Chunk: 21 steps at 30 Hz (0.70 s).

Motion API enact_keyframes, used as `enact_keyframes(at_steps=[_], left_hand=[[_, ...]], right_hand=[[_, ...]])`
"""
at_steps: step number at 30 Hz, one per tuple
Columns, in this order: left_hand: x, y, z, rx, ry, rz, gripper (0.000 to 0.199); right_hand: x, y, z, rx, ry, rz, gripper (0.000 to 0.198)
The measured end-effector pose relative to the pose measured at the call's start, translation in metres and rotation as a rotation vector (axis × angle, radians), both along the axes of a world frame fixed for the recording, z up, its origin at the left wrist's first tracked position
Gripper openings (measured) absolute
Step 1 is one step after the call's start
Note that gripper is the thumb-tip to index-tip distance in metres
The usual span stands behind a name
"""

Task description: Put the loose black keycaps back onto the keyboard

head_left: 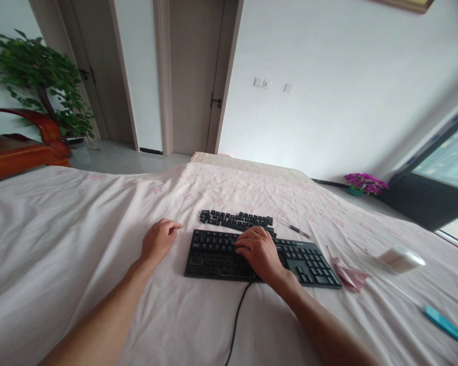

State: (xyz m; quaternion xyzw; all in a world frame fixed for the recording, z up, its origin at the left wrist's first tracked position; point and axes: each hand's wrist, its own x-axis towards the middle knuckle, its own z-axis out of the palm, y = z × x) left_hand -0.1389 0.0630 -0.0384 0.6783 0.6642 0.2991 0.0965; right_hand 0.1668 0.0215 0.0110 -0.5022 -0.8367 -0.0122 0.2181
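A black keyboard lies on the bed, its lower left part stripped of keycaps so that bare key stems show. My right hand is over the middle of it, thumb and fingers drawn together at the keys; what they pinch, if anything, is hidden. My left hand rests on the sheet left of the keyboard, fingers loosely bent and apart, holding nothing. Loose black keycaps lie in rough rows just behind the keyboard. A thin tool with a black handle lies beyond its right end.
Right of the keyboard lie a pink cloth, a clear round box of cotton swabs and a blue-handled brush. The keyboard's cable runs toward me. The flowered sheet is wrinkled.
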Motion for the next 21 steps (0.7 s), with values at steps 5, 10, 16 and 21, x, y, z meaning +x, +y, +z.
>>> enact_keyframes(at_steps=[5, 10, 16, 21], left_hand=[[0.0002, -0.0003, -0.0005, 0.004, -0.001, 0.005, 0.028], [-0.0001, 0.0004, -0.0012, 0.002, -0.003, -0.006, 0.028], [0.0002, -0.0001, 0.0001, -0.001, 0.005, -0.002, 0.028], [0.0007, -0.0005, 0.0012, 0.002, 0.007, -0.005, 0.029]], right_hand=[[-0.0026, -0.0013, 0.0001, 0.023, -0.017, 0.006, 0.007], [-0.0045, -0.0036, 0.0005, 0.037, -0.027, 0.017, 0.006], [-0.0061, -0.0060, -0.0007, 0.048, -0.051, 0.017, 0.007], [-0.0089, -0.0088, 0.0021, 0.038, -0.095, 0.050, 0.010]])
